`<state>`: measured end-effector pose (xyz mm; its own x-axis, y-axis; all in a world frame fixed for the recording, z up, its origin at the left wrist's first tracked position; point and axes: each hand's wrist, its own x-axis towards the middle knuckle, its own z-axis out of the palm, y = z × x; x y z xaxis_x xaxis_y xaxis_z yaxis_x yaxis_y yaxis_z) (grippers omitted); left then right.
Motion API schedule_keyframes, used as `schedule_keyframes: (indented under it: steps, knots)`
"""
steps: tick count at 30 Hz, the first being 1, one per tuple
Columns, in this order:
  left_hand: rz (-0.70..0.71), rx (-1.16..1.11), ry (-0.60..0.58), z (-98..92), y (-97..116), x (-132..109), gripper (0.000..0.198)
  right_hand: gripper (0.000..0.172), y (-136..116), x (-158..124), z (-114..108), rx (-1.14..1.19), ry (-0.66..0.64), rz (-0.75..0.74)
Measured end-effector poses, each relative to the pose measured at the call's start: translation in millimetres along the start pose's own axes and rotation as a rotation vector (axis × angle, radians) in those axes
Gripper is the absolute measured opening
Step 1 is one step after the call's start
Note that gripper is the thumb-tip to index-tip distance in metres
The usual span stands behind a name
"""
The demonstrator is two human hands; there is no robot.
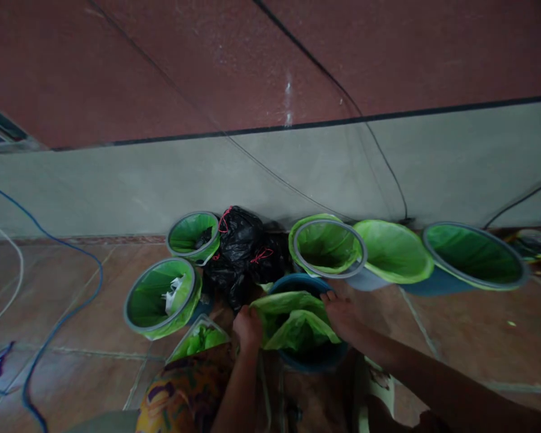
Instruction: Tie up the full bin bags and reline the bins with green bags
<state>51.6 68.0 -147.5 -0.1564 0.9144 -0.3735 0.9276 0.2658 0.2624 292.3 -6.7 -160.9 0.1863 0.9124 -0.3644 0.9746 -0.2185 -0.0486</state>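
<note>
A green bin liner [297, 300] hangs partly inside a blue bin [313, 364] in front of me, its mouth spread between my two hands. My left hand [247, 328] is closed on the liner's left edge. On the opposite side, my right hand [342, 316] grips the liner's right edge, close to the bin's rim. The front part of the liner sags into the bin in folds. Some of the bin's blue rim shows bare at the back and front.
Lined bins [325, 273] [394, 279] [475, 282] stand to the right along the wall. Two more [137, 322] [174, 249] stand left, with refuse inside. Tied black bags [241, 240] lie between. A container with green bags [202, 340] sits near my left knee. A blue hose [67, 310] crosses the floor.
</note>
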Motion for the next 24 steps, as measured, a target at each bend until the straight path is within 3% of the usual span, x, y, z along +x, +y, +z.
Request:
schedule_keyframes:
  steps: [5,10,13,17,21,24]
  knots:
    - [0.069,-0.059,-0.090,9.8,0,0,0.039,0.041,-4,-16,-3,0.084,0.014,0.153]
    - [0.230,-0.122,-0.173,16.7,19,5,0.050,0.062,1,-26,18,0.351,0.156,0.432]
    - [0.213,0.001,-0.225,13.4,20,2,0.047,0.061,2,-31,36,0.523,0.126,0.378]
    - [0.152,0.067,-0.204,5.6,2,-9,0.047,0.060,-6,-40,49,0.552,0.115,0.233]
    - [0.059,0.084,-0.219,1.7,-20,-22,0.046,0.053,-19,-52,47,0.494,0.064,0.258]
    - [0.027,0.117,-0.224,-0.3,-27,-27,0.043,0.048,-27,-53,36,0.412,0.177,0.258]
